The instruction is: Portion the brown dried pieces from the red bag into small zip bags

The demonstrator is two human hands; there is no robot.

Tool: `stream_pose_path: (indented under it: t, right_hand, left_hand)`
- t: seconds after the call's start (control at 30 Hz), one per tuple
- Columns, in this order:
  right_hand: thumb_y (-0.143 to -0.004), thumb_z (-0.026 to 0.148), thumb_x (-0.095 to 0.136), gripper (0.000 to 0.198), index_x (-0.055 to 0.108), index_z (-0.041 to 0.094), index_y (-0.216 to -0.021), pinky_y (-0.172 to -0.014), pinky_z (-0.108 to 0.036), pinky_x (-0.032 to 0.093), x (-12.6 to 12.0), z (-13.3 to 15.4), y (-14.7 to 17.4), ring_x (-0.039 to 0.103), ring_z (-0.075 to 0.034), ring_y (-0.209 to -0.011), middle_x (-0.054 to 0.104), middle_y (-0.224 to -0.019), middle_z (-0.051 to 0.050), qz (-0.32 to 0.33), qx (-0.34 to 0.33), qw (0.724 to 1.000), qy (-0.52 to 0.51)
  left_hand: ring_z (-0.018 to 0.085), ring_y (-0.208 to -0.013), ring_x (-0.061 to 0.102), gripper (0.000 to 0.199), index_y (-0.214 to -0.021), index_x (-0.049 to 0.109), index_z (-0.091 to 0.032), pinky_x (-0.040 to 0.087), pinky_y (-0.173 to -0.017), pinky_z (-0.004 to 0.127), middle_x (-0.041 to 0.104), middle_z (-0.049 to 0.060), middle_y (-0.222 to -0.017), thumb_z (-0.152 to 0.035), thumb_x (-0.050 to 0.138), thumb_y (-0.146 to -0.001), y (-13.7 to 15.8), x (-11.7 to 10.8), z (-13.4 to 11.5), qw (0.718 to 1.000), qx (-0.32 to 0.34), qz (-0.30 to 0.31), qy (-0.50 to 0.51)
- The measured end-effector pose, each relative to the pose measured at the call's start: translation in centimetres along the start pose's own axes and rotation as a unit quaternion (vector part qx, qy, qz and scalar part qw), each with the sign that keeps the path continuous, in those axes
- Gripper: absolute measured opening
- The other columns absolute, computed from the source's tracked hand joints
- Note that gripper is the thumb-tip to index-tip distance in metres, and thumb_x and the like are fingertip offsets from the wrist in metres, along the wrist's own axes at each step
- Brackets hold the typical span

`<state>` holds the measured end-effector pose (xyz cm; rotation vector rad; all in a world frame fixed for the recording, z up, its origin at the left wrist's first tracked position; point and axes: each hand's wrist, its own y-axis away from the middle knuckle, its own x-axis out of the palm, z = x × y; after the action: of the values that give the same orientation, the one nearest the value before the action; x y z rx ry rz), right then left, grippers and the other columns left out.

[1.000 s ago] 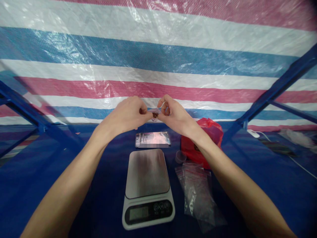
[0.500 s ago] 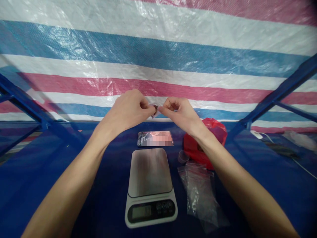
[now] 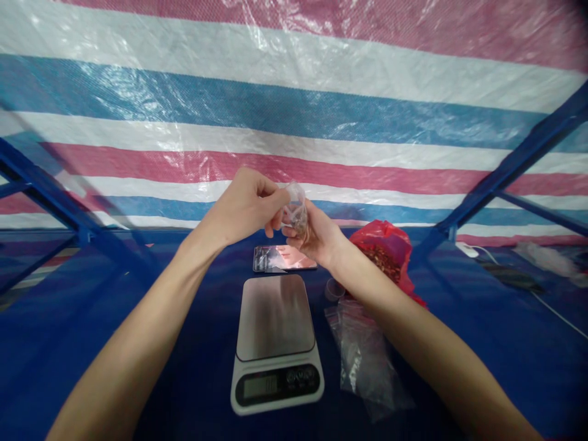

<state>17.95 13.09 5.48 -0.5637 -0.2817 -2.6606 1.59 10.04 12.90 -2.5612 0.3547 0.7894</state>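
A small clear plastic bag with something brownish inside is held up above the back of the blue surface. My left hand pinches its upper left edge between thumb and fingers. My right hand wraps round its lower right side, palm partly turned up. Below the hands lies a phone. In front of it is a kitchen scale with a bare steel platform; its dim display seems to show zeros. Behind my right forearm, an open red plastic bag holds brown dried bits.
A small clear cup stands right of the scale, with several clear zip bags piled before it. Blue metal frame bars rise at both sides. A striped tarp hangs behind. A white plug with cable lies at right.
My right hand has turned from a pinch to cupping the plastic bag, which now shows more fully. The red bag's brown contents have come into view. The camera has shifted slightly.
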Motion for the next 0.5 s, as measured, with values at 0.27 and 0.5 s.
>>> stream_pose_path:
  t: [0.27,0.5]
  right_hand:
    - [-0.105,0.042,0.051,0.038,0.051,0.022,-0.073,-0.035,-0.022,0.010,1.4,-0.5,0.4,0.020,-0.006,-0.035,0.045,-0.048,0.007,-0.058,-0.026,0.993,-0.101]
    - [-0.105,0.049,0.045,0.042,0.058,0.021,-0.076,-0.035,-0.024,0.010,0.9,1.3,1.2,0.020,-0.006,-0.037,0.054,-0.054,0.004,0.000,0.003,0.996,-0.089]
  left_hand:
    - [0.007,-0.040,0.052,0.039,-0.044,0.059,-0.018,0.040,-0.046,0.019,0.058,-0.001,-0.040,-0.019,0.051,-0.083,0.5,1.8,-1.0,0.995,0.033,0.060,0.071]
    - [0.008,-0.038,0.048,0.042,-0.044,0.055,-0.019,0.037,-0.045,0.022,0.055,-0.001,-0.038,-0.022,0.053,-0.086,0.8,1.4,-1.4,0.994,0.032,0.026,0.101]
